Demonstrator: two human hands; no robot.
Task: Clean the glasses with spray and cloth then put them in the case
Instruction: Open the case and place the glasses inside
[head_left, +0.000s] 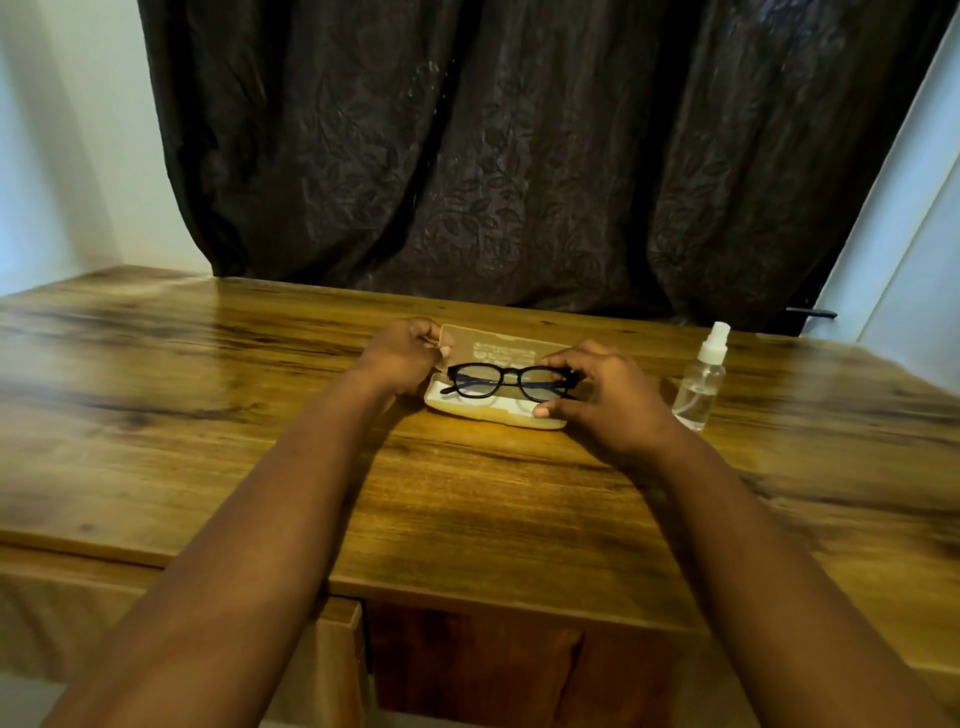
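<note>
Both arms reach forward over the brown wooden table (208, 415).
Left hand (402, 356) grips the open tan glasses case (493, 413) at its end; right hand (602, 395) pinches the black-framed glasses (506, 382) over it.

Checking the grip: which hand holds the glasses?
The right hand, pinching the glasses at their right end; the left hand steadies the case.

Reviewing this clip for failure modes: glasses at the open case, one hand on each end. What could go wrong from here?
1. The right hand pinches the glasses at one end only; they may tilt and snag the case rim.
2. The left hand holds the lid; shutting it early could pinch the frame.
3. The spray bottle stands close to the right wrist; pulling back could tip it.
</note>
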